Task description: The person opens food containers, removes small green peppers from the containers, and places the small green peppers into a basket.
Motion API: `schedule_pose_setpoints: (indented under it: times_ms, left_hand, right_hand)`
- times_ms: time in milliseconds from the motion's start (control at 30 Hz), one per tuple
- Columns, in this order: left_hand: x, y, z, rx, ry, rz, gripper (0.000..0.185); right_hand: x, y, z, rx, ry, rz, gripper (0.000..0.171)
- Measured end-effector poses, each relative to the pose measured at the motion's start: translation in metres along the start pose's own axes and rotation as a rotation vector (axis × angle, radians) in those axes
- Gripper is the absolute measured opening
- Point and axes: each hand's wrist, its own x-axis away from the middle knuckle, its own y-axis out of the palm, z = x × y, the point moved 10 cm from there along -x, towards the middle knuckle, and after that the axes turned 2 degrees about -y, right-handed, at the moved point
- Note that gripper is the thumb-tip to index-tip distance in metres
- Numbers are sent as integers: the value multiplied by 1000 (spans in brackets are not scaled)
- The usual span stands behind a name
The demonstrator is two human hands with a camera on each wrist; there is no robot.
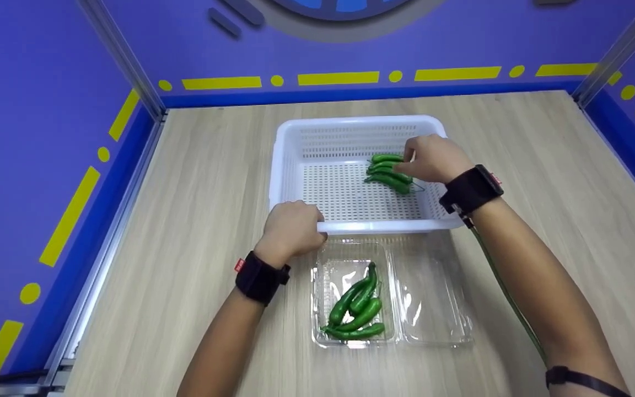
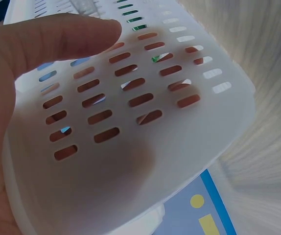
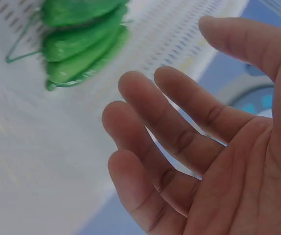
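A white plastic basket (image 1: 370,226) with slotted walls holds several green chili peppers (image 1: 388,180) at its right side. My left hand (image 1: 294,227) grips the near left rim of this basket; in the left wrist view the thumb (image 2: 77,36) lies along the outside wall, and the other fingers show through the slots. Over the peppers hovers my right hand (image 1: 432,158), its fingers loosely bent. Seen from the right wrist, that hand (image 3: 204,142) holds nothing and is apart from the peppers (image 3: 84,36).
In front of the basket lies a clear plastic clamshell box (image 1: 319,275), its lid (image 1: 433,309) folded out to the right. Several green chili peppers (image 1: 359,311) lie in its left half. Blue-purple walls (image 1: 339,55) border the wooden table (image 1: 202,182) at the back and sides.
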Motion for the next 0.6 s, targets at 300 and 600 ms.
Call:
schedule_pose_setpoints:
  times_ms: [300, 600]
  left_hand:
    - [0, 1, -1, 0, 2, 4, 37]
    - [-1, 0, 0, -10, 5, 17, 31]
  right_hand:
    - [16, -12, -20, -25, -45, 42, 33]
    - [29, -21, -30, -65, -68, 73, 31]
